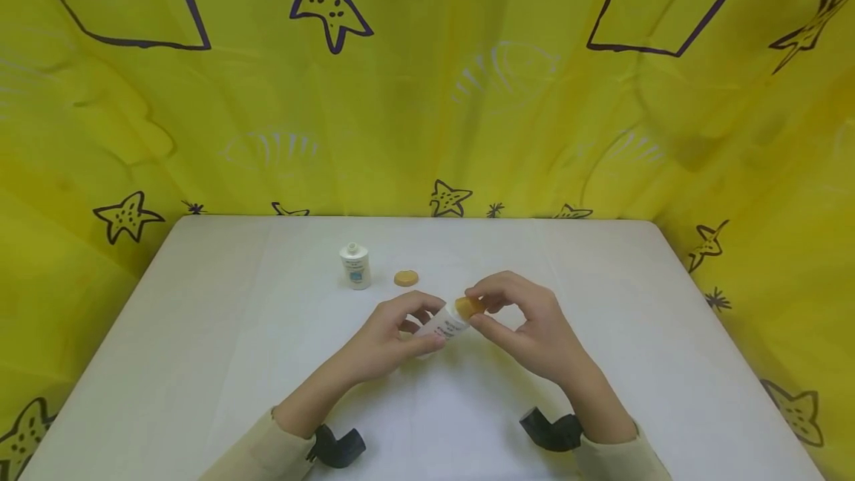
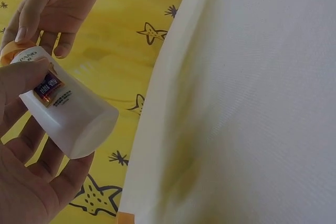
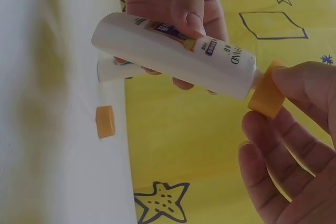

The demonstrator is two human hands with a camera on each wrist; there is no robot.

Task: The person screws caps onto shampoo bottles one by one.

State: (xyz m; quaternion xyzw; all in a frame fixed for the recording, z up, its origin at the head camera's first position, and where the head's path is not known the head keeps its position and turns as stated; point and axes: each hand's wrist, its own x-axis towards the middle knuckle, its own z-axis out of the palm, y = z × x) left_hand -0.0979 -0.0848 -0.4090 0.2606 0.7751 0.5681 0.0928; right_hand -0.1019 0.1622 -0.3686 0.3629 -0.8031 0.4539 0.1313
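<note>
My left hand [image 1: 384, 340] grips a white plastic bottle [image 3: 173, 53] round its body, above the table and tilted. Its printed label shows in both wrist views. Between the thumb and fingers of my right hand [image 1: 531, 321], an orange cap [image 3: 268, 90] is pinched at the bottle's top. A short bit of pale neck shows between cap and shoulder in the right wrist view; whether the threads are engaged I cannot tell. Beyond the hands, a second white bottle [image 1: 355, 266] stands upright and uncapped. Beside it another orange cap [image 1: 406, 278] lies on the table.
The table [image 1: 220, 332] has a white cover. A yellow curtain [image 1: 401, 110] with drawn stars and fish hangs behind it and at both sides. Black wrist-worn devices [image 1: 339, 447] sit on both forearms, close to the tabletop.
</note>
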